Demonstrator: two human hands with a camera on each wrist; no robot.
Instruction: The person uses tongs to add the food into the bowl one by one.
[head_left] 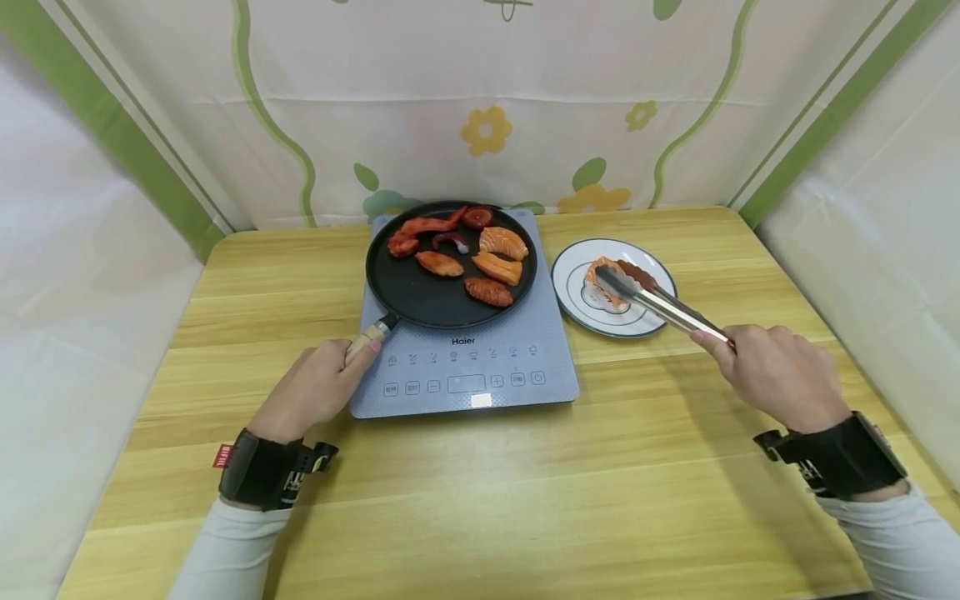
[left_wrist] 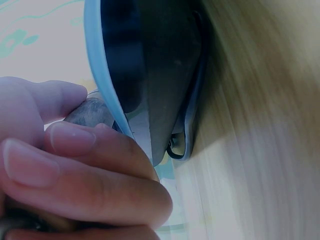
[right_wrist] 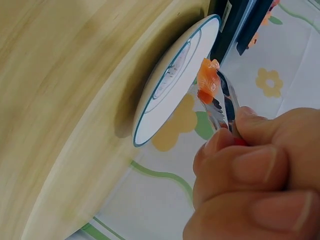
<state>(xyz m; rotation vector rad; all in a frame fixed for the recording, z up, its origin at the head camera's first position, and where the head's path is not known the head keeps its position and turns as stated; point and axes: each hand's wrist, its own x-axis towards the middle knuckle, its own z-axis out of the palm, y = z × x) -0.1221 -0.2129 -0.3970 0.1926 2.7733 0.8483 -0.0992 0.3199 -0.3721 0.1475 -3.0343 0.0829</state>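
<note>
My left hand (head_left: 318, 387) grips the wooden handle (head_left: 365, 340) of a round black frying pan (head_left: 427, 300). In the pan lie several pieces of food, among them orange salmon-like slices (head_left: 502, 243), browned chicken-wing-like pieces (head_left: 489, 292) and a small purple octopus-like piece (head_left: 452, 241). On the right, my right hand (head_left: 783, 375) holds metal tongs (head_left: 678, 312). Their tips pinch an orange piece of food (right_wrist: 207, 78), which the right wrist view shows raised off a white plate with a blue rim (head_left: 573, 306). The left wrist view shows fingers (left_wrist: 95, 187) curled round the handle.
The pan sits on a grey Haier induction cooktop (head_left: 412, 404) with touch buttons along its front. Under everything is a wooden table (head_left: 480, 500). White curtains with flowers and green stripes (head_left: 420, 100) enclose its back and sides.
</note>
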